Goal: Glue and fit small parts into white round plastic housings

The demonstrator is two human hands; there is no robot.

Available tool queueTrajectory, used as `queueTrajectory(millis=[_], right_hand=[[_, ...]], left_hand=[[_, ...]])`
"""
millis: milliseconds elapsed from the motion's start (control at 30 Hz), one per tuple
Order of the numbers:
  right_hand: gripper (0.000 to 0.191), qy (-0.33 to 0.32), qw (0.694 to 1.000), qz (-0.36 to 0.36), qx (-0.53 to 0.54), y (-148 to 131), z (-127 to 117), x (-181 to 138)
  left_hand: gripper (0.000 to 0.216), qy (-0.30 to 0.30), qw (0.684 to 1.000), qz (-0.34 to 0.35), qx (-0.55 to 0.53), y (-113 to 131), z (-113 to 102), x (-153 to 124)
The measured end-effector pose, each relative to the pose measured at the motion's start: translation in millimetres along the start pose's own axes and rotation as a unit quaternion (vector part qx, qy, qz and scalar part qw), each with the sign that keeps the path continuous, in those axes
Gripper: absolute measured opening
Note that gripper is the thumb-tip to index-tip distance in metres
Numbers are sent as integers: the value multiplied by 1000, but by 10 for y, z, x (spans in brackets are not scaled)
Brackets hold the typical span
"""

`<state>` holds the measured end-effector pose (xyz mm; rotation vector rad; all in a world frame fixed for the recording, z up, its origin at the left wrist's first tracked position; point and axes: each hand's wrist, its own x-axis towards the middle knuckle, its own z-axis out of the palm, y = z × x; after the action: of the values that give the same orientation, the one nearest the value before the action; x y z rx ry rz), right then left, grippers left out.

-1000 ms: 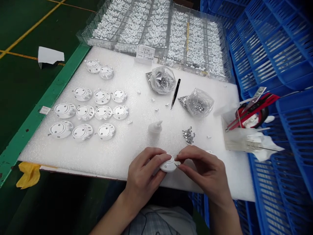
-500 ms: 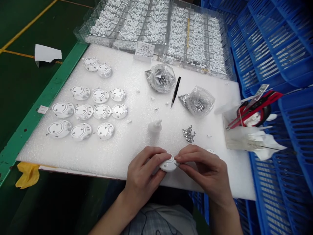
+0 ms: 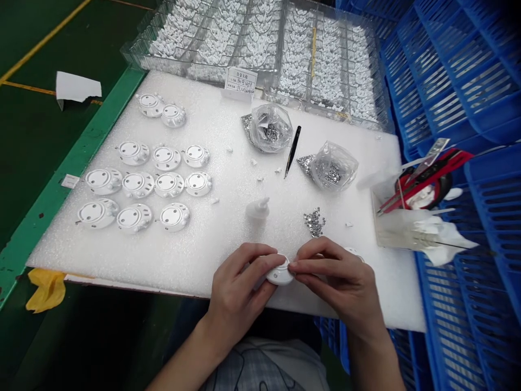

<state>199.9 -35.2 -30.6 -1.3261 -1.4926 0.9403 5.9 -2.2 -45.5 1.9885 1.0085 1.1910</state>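
Note:
Near the front edge of the white foam sheet, my left hand grips a white oval plastic part by its left side. My right hand is pinched at the part's right edge; anything between those fingertips is too small or hidden to make out. Partly covered behind the right hand lies another white part. Just beyond the hands are a small pile of shiny metal bits and a small white squeeze bottle.
Several similar white oval parts lie in rows at left. Two plastic bags of metal bits, a bag and another, flank black tweezers. Clear trays of small white pieces span the back. Blue crates and a tool holder stand right.
My right fingers have shifted slightly left, closer over the edge of the white part. My left hand keeps its hold, nearly still.

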Motion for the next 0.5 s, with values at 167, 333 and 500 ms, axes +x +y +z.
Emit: queueTrajectory(millis=[167, 333, 500], right_hand=[[15, 8, 996, 39, 81, 18, 9, -3], [11, 5, 999, 27, 47, 2, -4, 19], [9, 9, 998, 38, 50, 1, -3, 17]], left_hand=[[17, -2, 1000, -2, -6, 9, -4, 1], [17, 0, 1000, -3, -7, 5, -7, -1], [18, -1, 1000, -3, -8, -7, -4, -7]])
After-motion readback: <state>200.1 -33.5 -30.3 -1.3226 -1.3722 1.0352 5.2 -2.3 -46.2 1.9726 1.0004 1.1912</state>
